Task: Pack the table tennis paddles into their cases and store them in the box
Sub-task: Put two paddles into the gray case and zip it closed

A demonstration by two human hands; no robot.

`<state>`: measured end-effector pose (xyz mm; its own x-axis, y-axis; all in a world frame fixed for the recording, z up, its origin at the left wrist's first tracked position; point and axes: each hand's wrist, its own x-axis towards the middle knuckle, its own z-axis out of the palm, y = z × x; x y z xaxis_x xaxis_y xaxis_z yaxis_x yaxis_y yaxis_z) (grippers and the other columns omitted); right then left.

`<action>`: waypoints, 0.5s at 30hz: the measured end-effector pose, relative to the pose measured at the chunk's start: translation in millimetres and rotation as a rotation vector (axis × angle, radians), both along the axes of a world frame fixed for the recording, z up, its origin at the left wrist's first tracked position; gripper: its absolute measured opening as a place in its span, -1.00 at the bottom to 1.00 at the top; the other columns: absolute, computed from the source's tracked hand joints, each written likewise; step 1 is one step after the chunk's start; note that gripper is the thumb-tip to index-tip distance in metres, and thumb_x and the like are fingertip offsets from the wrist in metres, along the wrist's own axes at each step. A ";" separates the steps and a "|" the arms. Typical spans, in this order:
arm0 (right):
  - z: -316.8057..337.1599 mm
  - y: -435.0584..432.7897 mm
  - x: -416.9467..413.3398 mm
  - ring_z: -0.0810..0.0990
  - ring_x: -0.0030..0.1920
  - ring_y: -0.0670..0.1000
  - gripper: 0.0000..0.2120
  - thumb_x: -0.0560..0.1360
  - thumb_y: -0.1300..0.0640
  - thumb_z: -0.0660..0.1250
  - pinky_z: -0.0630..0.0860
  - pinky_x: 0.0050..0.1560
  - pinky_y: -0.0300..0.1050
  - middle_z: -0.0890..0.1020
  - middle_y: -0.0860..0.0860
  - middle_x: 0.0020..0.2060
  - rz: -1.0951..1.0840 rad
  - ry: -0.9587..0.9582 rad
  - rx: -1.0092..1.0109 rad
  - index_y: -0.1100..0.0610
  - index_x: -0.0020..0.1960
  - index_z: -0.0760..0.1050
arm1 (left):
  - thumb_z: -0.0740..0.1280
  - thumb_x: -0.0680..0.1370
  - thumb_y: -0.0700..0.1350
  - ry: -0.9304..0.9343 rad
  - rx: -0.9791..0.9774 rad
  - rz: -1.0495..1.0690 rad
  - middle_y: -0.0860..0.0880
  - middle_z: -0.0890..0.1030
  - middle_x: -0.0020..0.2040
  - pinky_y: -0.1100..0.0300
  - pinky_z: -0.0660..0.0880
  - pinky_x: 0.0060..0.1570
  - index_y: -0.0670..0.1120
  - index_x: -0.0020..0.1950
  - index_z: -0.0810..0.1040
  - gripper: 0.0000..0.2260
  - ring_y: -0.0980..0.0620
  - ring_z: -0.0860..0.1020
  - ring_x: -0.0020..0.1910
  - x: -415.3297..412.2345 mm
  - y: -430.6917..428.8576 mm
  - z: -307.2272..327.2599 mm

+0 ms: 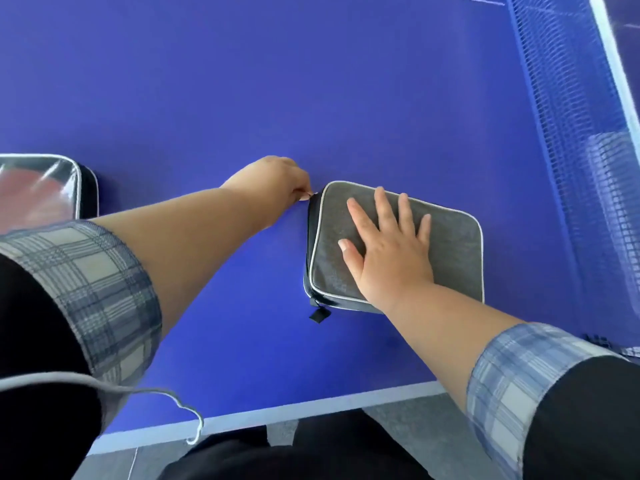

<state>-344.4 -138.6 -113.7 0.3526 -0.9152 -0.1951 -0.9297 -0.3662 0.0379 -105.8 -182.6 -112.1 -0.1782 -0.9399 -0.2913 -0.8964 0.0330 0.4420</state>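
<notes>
The blue table (242,81) carries a grey case (450,244) near the net (568,133). The case is pinned flat by the right hand (388,251), fingers spread, nothing gripped. A second case (45,185) lies well apart, at the left edge. The zipper pull (313,193) at the grey case's far corner is pinched by the left hand (277,183). Risks: the pull could slip from the pinch, or the zip could snag at the corner. No box is visible.

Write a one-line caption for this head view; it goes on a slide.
Right hand flat on a grey paddle case while left hand pinches its zipper on the blue table.
</notes>
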 end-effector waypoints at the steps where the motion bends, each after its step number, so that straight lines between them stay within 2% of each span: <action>1: 0.6 -0.9 1.0 0.02 0.60 0.27 -0.39 0.57 -0.35 -0.09 0.06 0.47 0.49 0.13 0.04 0.62 -0.004 -0.001 0.004 -0.22 0.58 0.06 | 0.24 0.66 -0.02 0.027 -0.014 0.024 0.02 0.54 0.07 0.11 0.40 0.00 0.01 0.15 0.63 -0.80 -0.04 0.49 0.14 1.0 8.1 -0.9; 6: 0.3 1.5 -0.4 -0.01 0.61 0.26 -0.39 0.57 -0.33 -0.10 0.01 0.48 0.49 0.10 0.04 0.63 -0.014 -0.008 0.000 -0.22 0.59 0.06 | 0.28 0.64 -0.04 0.102 -0.019 0.094 -0.04 0.58 0.06 0.03 0.46 0.10 -0.04 0.14 0.65 -0.80 -0.05 0.50 0.13 -5.8 56.5 2.8; 10: 0.1 0.9 1.0 -0.01 0.61 0.26 -0.39 0.56 -0.34 -0.13 0.00 0.49 0.48 0.09 0.03 0.63 -0.024 -0.011 0.009 -0.23 0.59 0.04 | 0.30 0.63 -0.01 0.134 0.009 0.181 0.01 0.55 0.02 0.11 0.46 0.02 0.00 0.14 0.66 -0.82 -0.04 0.53 0.05 -16.1 95.4 6.6; 15: -1.5 1.4 0.2 -0.04 0.61 0.25 -0.38 0.56 -0.35 -0.14 -0.02 0.49 0.47 0.06 0.03 0.64 -0.024 -0.008 0.011 -0.23 0.59 0.02 | 0.32 0.60 0.06 0.108 0.126 0.261 0.02 0.59 0.03 0.11 0.47 0.00 0.07 0.13 0.66 -0.82 -0.03 0.56 0.02 -29.8 138.3 10.4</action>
